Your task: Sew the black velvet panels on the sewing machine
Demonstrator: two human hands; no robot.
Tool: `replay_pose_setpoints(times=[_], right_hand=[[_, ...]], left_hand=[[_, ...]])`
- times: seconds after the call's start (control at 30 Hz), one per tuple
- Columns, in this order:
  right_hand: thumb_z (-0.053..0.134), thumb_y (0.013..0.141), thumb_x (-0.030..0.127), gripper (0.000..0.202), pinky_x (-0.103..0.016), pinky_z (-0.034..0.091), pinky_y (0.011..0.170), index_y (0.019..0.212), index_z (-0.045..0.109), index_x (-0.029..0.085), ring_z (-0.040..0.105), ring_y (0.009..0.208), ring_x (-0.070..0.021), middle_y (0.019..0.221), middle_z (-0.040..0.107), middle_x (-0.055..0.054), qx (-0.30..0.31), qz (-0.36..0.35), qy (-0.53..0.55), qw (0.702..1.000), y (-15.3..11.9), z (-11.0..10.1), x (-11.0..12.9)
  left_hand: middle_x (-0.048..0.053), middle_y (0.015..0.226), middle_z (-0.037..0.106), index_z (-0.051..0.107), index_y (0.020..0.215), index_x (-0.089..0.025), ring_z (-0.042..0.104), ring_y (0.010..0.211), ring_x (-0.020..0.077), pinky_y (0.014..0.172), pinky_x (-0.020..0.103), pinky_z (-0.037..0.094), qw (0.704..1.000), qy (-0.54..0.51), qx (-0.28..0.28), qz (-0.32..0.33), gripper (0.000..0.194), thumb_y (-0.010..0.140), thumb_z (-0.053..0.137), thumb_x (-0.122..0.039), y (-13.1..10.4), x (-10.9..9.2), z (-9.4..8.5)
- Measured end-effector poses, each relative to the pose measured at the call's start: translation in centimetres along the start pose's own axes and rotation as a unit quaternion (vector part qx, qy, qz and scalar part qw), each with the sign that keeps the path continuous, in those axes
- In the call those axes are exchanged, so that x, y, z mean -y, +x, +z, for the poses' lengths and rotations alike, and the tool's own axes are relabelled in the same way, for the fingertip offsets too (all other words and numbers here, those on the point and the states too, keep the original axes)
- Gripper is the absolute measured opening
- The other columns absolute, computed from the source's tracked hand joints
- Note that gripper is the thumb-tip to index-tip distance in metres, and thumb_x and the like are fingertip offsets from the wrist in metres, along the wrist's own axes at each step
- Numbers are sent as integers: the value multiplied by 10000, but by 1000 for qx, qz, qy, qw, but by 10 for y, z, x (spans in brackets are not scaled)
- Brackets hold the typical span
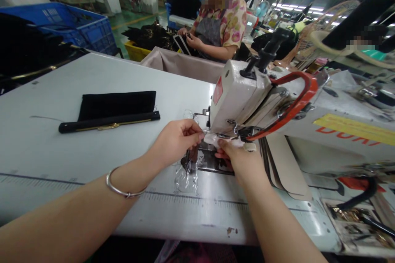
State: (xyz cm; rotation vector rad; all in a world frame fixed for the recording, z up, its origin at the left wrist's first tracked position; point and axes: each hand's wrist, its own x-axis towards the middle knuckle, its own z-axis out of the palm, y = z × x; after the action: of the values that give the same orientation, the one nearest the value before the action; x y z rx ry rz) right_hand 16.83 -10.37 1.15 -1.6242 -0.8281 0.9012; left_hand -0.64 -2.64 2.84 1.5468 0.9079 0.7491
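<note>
My left hand (pixel 182 136) is closed in a pinch beside the needle area of a white sewing machine (pixel 237 94). What its fingertips hold is too small to make out. Across from it, my right hand (pixel 239 156) has thumb and fingers pressed together under the machine head, next to a small whitish piece (pixel 211 139); whether it grips that piece is unclear. Clear plastic film (pixel 187 176) lies on the table just below my left hand. Farther left rests a black fabric piece (pixel 117 105) with a gold zipper (pixel 112 126) along its near edge.
The table (pixel 61 156) has a ruler scale near its front edge. Flat beige panels (pixel 286 164) lie under the machine arm. Beyond the table are a fabric-lined bin (pixel 185 63), a blue crate (pixel 70 24), and a co-worker (pixel 219 28) handling a strip.
</note>
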Motion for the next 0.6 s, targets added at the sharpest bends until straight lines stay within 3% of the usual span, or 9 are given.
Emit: replay_pose_setpoints(times=[0.13,0.33,0.6], right_hand=[[730,680,253,258,-307,523,799,934,715,208,679,903,-211,998,739,-37,31,-52,1,998,-5,9,13],[729,736,294,120,-299,489,649,775,710,182,651,693,-202,806,733,-61,-34,-84,-171,981,-2,13,16],[687,758,268,94,-277,500,611,792,706,183,673,675,-197,786,734,-41,-50,-72,-103,991,1,18,9]], left_hand=[[5,652,629,650,806,-147,564,561,126,536,233,449,1000,-6,7,-4,156,782,668,-300,1,1,0],[2,635,611,643,779,-146,545,534,115,495,215,433,1000,-5,14,-8,169,779,670,-313,-1,-2,2],[-2,638,613,650,806,-154,551,526,120,475,214,417,1000,20,17,-7,157,809,648,-312,-1,3,2]])
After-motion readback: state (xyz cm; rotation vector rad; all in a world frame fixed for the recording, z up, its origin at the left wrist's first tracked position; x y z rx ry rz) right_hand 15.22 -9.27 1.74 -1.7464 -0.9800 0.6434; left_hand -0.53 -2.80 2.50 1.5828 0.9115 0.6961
